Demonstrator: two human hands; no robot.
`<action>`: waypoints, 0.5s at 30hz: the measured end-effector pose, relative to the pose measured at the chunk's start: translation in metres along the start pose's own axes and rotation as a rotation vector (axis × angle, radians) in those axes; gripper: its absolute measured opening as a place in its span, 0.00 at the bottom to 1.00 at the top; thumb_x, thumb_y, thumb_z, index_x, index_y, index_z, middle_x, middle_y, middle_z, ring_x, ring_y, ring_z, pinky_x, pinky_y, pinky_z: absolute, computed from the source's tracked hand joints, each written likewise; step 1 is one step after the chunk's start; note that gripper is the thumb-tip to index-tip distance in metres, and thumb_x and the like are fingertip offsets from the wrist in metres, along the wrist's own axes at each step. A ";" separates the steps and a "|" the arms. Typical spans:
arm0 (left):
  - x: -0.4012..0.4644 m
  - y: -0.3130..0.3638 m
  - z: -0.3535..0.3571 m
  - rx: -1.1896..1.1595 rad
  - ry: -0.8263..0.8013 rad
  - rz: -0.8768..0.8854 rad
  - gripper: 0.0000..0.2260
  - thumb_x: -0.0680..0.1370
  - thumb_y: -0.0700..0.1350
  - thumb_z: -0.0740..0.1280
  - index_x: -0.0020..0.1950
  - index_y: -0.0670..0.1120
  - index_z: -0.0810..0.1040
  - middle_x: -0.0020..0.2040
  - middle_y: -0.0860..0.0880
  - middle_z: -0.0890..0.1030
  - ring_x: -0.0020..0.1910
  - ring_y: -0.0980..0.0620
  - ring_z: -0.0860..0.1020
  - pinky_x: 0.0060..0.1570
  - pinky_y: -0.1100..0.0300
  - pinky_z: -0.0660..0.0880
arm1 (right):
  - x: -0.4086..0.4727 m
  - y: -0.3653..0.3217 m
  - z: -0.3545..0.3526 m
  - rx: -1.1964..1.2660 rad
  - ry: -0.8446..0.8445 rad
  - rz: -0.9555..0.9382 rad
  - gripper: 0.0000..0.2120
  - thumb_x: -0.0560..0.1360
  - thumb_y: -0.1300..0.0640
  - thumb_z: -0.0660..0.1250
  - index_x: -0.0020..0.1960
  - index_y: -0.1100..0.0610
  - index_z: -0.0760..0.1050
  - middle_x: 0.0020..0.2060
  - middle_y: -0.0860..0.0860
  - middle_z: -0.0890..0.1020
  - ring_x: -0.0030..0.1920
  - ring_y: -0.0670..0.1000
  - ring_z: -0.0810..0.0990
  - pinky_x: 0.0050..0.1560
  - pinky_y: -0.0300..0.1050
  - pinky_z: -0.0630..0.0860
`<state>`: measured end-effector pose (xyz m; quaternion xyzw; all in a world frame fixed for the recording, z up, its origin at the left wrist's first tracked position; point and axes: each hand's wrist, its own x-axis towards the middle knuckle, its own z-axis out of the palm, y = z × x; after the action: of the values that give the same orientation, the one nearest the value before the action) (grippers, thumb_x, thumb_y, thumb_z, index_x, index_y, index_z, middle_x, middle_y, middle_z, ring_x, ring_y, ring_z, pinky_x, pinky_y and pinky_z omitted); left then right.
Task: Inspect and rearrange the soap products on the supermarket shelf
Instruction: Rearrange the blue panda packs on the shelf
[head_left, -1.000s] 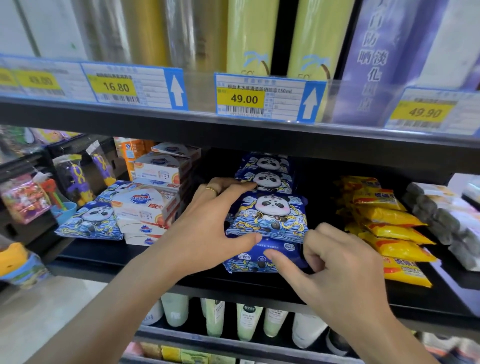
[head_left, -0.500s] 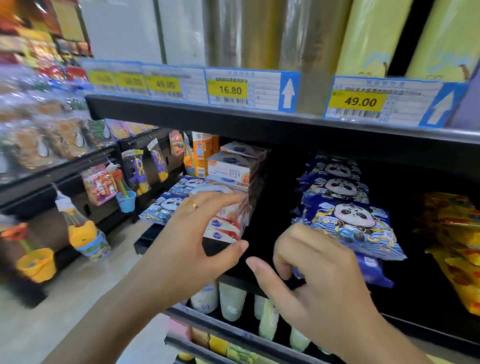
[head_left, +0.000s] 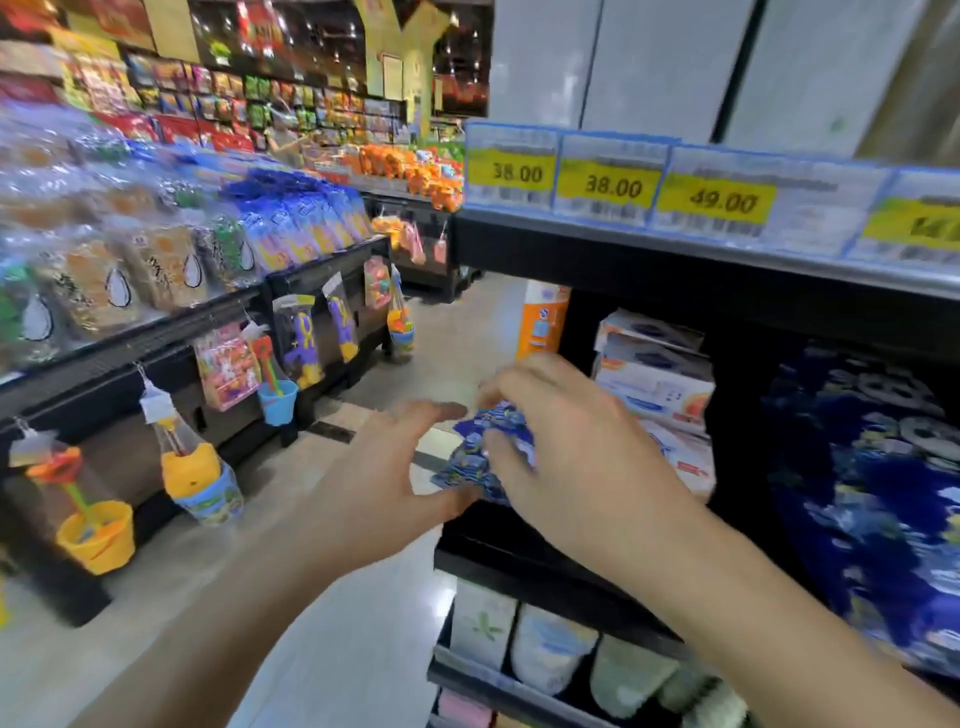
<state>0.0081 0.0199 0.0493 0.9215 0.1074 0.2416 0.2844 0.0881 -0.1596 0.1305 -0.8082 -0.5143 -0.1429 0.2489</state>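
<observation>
Blue soap pack (head_left: 483, 457), soft printed wrapper, at the left end of the shelf (head_left: 519, 558), just beside the stacked white soap boxes (head_left: 654, 384). The picture is blurred by motion, so the print is unreadable. The wrapper looks creased where your fingers bear on it. Judge it light, pliable and a little slick: a film skin over a firmer block. It should tolerate a squeeze, but the film may slide over what is inside.

Best hold, as I read it: across the short sides, thumb under, fingers over, not by the crimped end, which could tear or slip.

Your right hand (head_left: 576, 457) is on top of the pack, fingers curled over its upper edge and pinching it, so most of the pack is hidden beneath the palm. Whether it is lifted or resting on the shelf, I cannot tell.

Your left hand (head_left: 384, 483) is spread wide, holding nothing. Its thumb tip is at the pack's lower left corner, touching or nearly so.

Further right, 1 dark blue pile of similar packs (head_left: 872, 493), well apart. Yellow price tags (head_left: 613, 184) on the rail above.
</observation>
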 end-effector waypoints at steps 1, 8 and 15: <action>0.010 -0.006 0.000 0.018 -0.037 0.016 0.31 0.70 0.65 0.71 0.71 0.61 0.70 0.65 0.63 0.72 0.67 0.60 0.71 0.64 0.58 0.70 | 0.014 -0.001 0.005 -0.049 -0.040 0.042 0.11 0.78 0.54 0.67 0.60 0.45 0.75 0.60 0.43 0.74 0.59 0.49 0.76 0.55 0.51 0.77; 0.072 -0.052 -0.004 -0.218 -0.279 -0.070 0.30 0.75 0.36 0.69 0.74 0.57 0.69 0.69 0.55 0.71 0.69 0.57 0.71 0.60 0.67 0.70 | 0.054 -0.001 0.030 -0.468 -0.496 0.183 0.20 0.75 0.50 0.70 0.65 0.52 0.70 0.61 0.51 0.72 0.64 0.55 0.71 0.52 0.48 0.70; 0.129 -0.067 0.016 -0.322 -0.307 -0.074 0.22 0.78 0.43 0.69 0.72 0.53 0.74 0.66 0.53 0.72 0.68 0.52 0.70 0.61 0.44 0.78 | 0.047 -0.003 0.073 -0.614 -0.560 0.348 0.26 0.77 0.57 0.69 0.72 0.60 0.66 0.65 0.58 0.73 0.67 0.61 0.71 0.63 0.54 0.70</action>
<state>0.1234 0.1102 0.0488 0.8857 0.0566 0.1021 0.4494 0.1034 -0.0826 0.0933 -0.9266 -0.3520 -0.0208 -0.1308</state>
